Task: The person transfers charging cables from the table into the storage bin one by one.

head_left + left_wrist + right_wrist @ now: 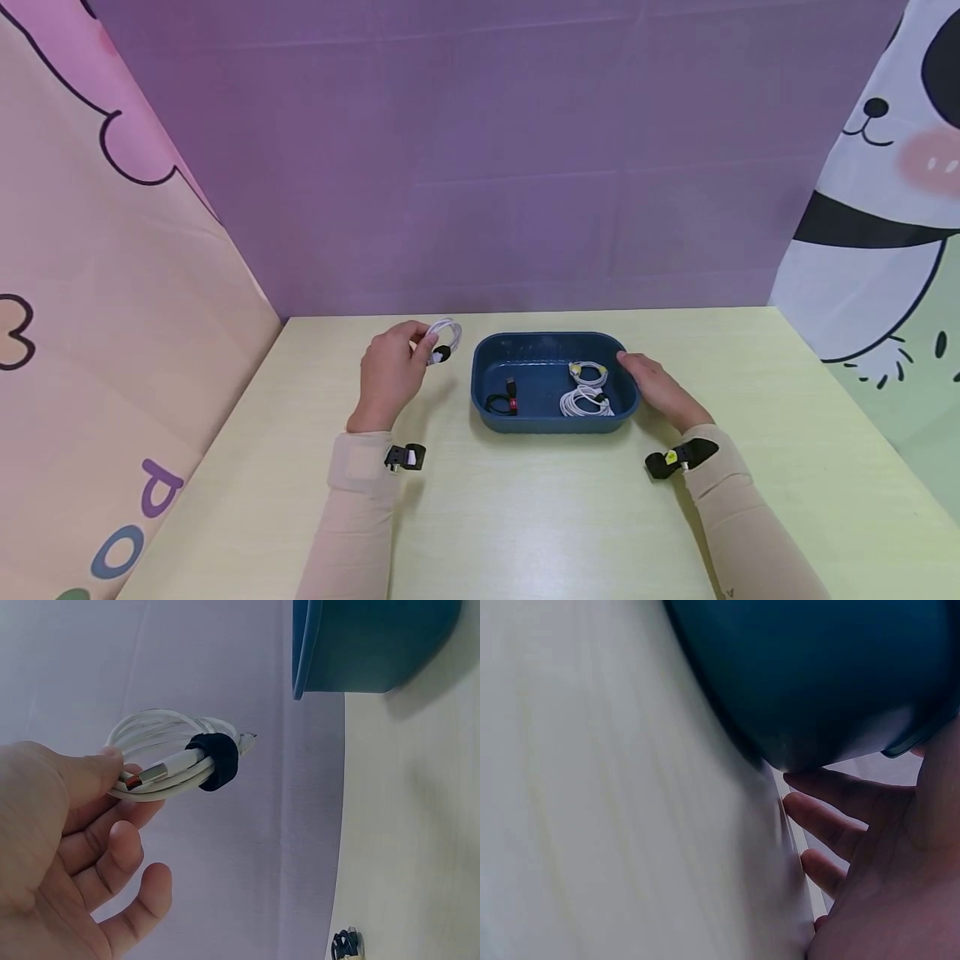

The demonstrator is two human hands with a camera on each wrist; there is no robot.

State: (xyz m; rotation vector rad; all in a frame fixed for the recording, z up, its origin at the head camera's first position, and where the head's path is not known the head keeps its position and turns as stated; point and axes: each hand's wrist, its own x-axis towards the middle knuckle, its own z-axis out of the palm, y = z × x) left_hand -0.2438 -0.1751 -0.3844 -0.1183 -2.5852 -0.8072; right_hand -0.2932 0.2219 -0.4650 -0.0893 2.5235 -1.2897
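Observation:
My left hand [392,373] pinches a coiled white USB cable [169,761] between thumb and fingers, raised above the table left of the bin. A black strap [216,761] binds the coil, and its metal plug shows near the thumb. The dark blue plastic bin [555,424] stands upright on the table. My right hand [660,390] grips the bin's right side, thumb at the rim and fingers against the outer wall. Inside the bin, a small black cable [498,404] lies at the left; two white cable coils [587,403] lie at the right.
The pale wooden table [517,517] meets a purple cloth backdrop [487,167] at its far edge. Printed cloths hang on the left and right. In the left wrist view, a dark cable bundle [345,945] lies at the bottom edge, partly cut off.

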